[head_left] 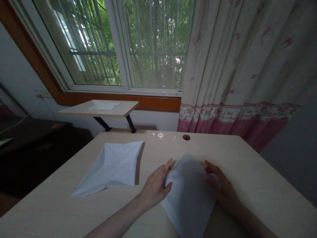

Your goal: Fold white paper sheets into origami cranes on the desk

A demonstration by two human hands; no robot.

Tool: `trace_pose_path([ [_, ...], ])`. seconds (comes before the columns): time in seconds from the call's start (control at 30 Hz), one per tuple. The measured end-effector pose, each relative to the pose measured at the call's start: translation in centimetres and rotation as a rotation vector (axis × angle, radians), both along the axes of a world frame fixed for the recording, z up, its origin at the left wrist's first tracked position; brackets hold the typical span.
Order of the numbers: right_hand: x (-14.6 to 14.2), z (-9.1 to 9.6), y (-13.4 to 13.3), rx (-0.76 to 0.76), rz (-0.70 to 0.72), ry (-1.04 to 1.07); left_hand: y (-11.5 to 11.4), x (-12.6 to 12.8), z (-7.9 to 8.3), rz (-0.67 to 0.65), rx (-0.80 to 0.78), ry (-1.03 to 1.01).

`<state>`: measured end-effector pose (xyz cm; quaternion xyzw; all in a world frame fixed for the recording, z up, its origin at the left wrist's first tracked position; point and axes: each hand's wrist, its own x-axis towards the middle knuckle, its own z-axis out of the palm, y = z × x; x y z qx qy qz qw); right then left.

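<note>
A pale sheet of paper (189, 195), diamond-shaped in view with one corner pointing away from me, is between my two hands over the table. My left hand (155, 182) holds its left side, the thumb over the paper and the fingers along the edge. On the opposite side, my right hand (221, 188) holds the right edge, its thumb also lying over the sheet. What the fingers do beneath the paper is hidden. To the left lies a second white paper (119, 163), creased and folded, with its edges raised and one long corner pointing toward me.
A small raised shelf (116, 112) on black legs stands at the table's back left, bearing a crumpled white paper or tissue (105, 105). The wooden table (153, 148) has a round cable hole (186, 137) near its back edge. Behind are a barred window and a floral curtain (223, 66).
</note>
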<state>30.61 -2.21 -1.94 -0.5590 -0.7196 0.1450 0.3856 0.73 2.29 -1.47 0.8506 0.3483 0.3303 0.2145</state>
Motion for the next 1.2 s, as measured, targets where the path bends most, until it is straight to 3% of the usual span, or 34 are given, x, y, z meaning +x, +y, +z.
trace_pose_path([
  [0.5, 0.4, 1.0, -0.3, 0.059, 0.180, 0.154, -0.4, -0.1, 0.1, -0.116, -0.026, -0.045],
  [0.73, -0.1, 1.0, -0.4, 0.043, 0.180, 0.288, -0.9, -0.6, 1.2, -0.201, 0.006, -0.107],
  [1.03, -0.2, 1.3, -1.0, -0.126, 0.251, 0.101, -0.9, -0.8, 2.2, -0.311, 0.037, -0.177],
  [1.2, -0.4, 1.5, -0.9, -0.120, 0.340, -0.028, -0.8, -0.7, 2.3, -0.357, 0.039, -0.134],
])
